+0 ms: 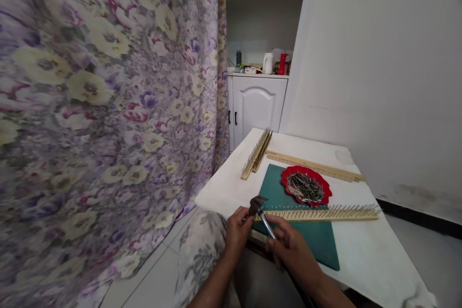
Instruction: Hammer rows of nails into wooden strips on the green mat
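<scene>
A claw hammer [266, 225] with a dark head and a shiny metal neck is in my right hand [290, 245], whose fingers are wrapped around its handle. The hammer head is over the left end of a wooden strip [317, 215] studded with a long row of upright nails. Close by the head, my left hand [238, 228] is closed in a pinch at that same end; what the fingertips hold is hidden. The strip lies across a green mat [321, 245]. Behind it, a red scalloped dish [327, 192] holds a heap of loose nails [305, 187].
Two nail-studded strips [249, 163] lie at the white table's [224, 190] far left. Bare wooden strips [317, 167] lie along the back. A floral curtain [119, 120] hangs at left, a wall [371, 67] rises at right, and a white cabinet [258, 106] is beyond.
</scene>
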The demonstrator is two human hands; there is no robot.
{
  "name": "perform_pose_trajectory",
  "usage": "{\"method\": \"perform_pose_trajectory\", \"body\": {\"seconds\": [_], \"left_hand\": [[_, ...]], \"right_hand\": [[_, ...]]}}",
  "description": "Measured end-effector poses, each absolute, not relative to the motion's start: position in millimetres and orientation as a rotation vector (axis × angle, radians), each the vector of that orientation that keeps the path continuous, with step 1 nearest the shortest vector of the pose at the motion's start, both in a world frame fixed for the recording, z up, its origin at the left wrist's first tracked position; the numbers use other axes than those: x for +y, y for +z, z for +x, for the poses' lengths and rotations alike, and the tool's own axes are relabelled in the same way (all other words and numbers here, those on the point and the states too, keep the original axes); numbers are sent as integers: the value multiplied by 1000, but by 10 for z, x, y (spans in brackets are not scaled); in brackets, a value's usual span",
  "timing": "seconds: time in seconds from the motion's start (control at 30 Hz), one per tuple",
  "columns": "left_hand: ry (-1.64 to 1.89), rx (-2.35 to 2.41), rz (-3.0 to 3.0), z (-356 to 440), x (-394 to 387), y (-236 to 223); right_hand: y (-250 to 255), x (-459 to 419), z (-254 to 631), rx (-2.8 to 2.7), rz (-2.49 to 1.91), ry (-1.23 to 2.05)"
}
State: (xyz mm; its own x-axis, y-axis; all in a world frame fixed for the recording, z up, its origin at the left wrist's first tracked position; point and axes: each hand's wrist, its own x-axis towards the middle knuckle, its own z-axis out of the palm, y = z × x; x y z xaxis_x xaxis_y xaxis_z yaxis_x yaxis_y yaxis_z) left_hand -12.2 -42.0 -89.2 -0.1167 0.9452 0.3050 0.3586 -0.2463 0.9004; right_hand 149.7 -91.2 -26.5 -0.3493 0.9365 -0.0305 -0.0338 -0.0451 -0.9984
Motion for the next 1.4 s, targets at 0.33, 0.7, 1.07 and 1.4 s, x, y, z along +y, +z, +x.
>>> {"method": "perform_pose_trajectory", "body": {"seconds": [0.33, 0.7, 1.07, 1.4], "left_hand": [[1383, 1445, 1605, -121, -416, -910], [1379, 1466, 1592, -110, -399, -937], [1236, 1557, 1821, -277, -314, -1016], [1016, 1466, 1860, -302, -129, -922]], "right_hand": [[-226, -944, 1477, -1424, -1062, 1465], [-127, -1025, 1850, -1306, -1048, 1428], [-387, -1054, 2377, -1158, -1031, 1309], [-569, -1014, 2527, -1076, -970, 1292]]}}
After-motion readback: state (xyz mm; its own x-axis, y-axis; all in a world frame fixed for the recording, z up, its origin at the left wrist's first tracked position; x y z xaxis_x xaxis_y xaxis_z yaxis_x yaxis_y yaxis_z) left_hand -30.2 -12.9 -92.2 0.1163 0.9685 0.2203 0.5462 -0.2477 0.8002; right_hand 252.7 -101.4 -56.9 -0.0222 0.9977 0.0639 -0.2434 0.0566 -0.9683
